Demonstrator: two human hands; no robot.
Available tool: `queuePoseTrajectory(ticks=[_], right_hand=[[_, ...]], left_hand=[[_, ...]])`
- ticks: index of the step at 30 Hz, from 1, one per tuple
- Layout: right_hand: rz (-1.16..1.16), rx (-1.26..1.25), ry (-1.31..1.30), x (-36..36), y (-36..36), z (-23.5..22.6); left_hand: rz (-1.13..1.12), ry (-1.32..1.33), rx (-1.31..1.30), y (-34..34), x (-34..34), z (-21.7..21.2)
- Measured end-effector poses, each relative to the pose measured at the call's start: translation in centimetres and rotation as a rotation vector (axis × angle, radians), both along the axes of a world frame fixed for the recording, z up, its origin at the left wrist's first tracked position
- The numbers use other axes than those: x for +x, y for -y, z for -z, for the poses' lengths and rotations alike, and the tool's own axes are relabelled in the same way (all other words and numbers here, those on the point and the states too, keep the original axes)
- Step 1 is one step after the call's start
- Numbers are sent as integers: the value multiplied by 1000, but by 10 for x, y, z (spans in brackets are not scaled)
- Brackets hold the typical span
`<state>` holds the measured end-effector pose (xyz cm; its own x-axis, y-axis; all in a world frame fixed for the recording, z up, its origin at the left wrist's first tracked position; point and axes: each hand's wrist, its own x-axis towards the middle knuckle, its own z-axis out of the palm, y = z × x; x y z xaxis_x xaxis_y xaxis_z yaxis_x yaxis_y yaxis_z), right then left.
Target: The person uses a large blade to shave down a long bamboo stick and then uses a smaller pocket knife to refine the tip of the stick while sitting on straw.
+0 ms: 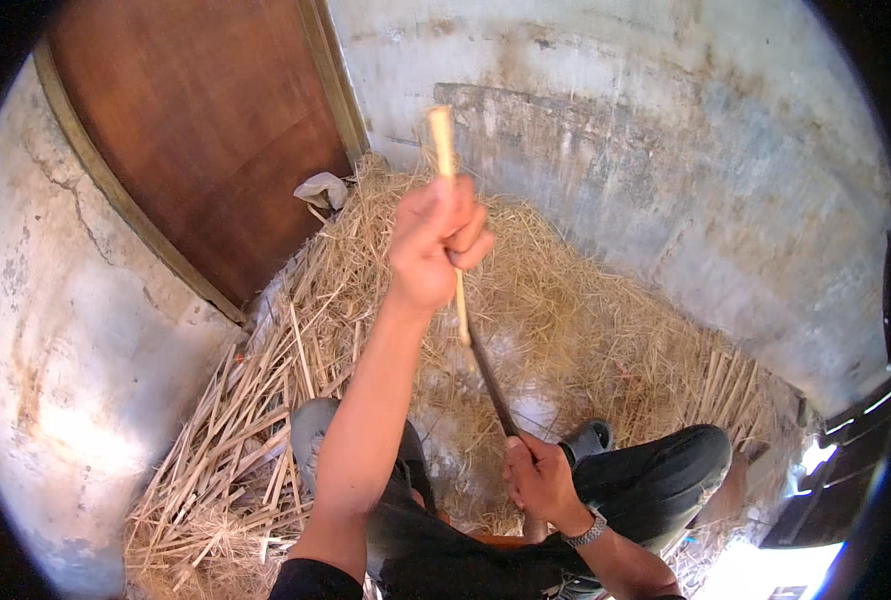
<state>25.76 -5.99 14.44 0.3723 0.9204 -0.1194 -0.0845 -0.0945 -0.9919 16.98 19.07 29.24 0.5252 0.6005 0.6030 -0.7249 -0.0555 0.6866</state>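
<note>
My left hand (434, 240) is raised in front of me, fingers closed round a pale bamboo strip (443, 142). One end sticks up above the fist and the other points down toward me. My right hand (543, 482), low by my right leg, grips a knife by its handle. The long dark knife blade (490, 380) slants up and left, and its tip meets or overlaps the strip's lower end; whether they touch I cannot tell. A metal-band watch (588, 528) is on my right wrist.
Fine straw-like shavings (566, 290) cover much of the floor before me. Split bamboo strips (236, 450) lie heaped at the left, with more at the right (728, 388). A brown door (206, 130) and a stained wall (646, 150) stand behind. A whitish bag (322, 189) sits by the door.
</note>
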Motion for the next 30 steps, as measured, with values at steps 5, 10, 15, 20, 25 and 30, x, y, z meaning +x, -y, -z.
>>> queuePoseTrajectory(ticks=[5,10,15,20,25,30], right_hand=[[1,-190,-174,32,8,38],[120,-42,-319,31,-7,-1],[-8,-60,-278,35,-14,-34],[-27,119,-26,16,-13,-32],[-199,-268,-334,6,-9,-38],[34,-43,-428,21,-20,-71]], left_hand=[[73,13,82,-11,-7,4],[-371,-167,-99,-1,4,-5],[-388,9,-36,-8,-3,15],[-237,81,-32,-19,1,17],[-260,84,-31,-22,9,20],[-350,53,-54,-16,-3,16]])
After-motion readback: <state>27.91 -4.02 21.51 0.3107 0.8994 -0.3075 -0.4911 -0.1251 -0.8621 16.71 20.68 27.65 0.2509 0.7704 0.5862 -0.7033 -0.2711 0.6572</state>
